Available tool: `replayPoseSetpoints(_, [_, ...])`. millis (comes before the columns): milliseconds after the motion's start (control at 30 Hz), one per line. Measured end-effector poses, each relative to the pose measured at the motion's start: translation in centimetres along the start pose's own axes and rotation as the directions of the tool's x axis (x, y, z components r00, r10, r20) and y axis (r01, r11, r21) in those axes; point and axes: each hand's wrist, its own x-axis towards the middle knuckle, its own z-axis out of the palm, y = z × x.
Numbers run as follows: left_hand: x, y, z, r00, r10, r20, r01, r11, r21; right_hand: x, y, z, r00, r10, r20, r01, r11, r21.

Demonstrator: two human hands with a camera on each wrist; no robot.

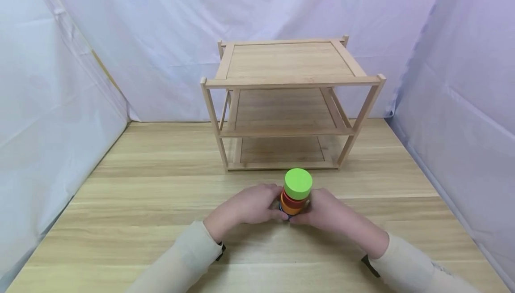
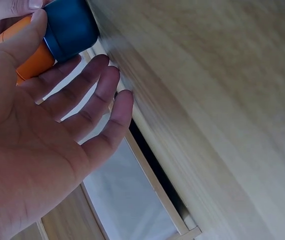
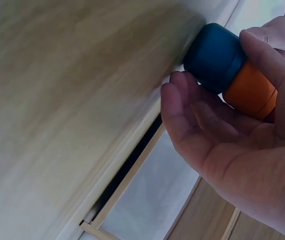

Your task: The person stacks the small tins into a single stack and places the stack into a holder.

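Between my two hands an upright stack of round coloured pieces stands on the wooden table. A lime-green piece tops it, with a red piece and an orange piece under that. At the bottom a dark blue piece meets the table top. My left hand holds the stack from the left, thumb across the front near the orange and blue parts, its other fingers spread loosely. From the opposite side my right hand grips the same stack low down, with its thumb in front and fingers curving behind. The thumbs nearly meet.
Just beyond the stack stands a light wooden shelf rack with three levels. White cloth hangs behind it and along both sides of the wood-grain table.
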Motion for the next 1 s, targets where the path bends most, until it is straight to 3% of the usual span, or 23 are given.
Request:
replayPoseSetpoints(267, [0.00,0.26,0.02,0.999,0.033,0.004,-0.033,0.999,0.034,-0.01,0.29,0.10,1.000,-0.002,-0.009,0.002,1.000,-0.004])
replayPoseSetpoints(467, [-0.18,0.34,0.11,0.999,0.049,0.005,-0.049,0.999,-0.009,-0.10,0.24,0.18,1.000,0.000,-0.023,-0.001,1.000,-0.024])
replayPoseSetpoints(1000, [-0.50,0.51,0.09,0.999,0.046,-0.004,-0.046,0.999,-0.016,-0.25,0.34,0.24,1.000,-0.008,-0.023,0.007,0.999,-0.038])
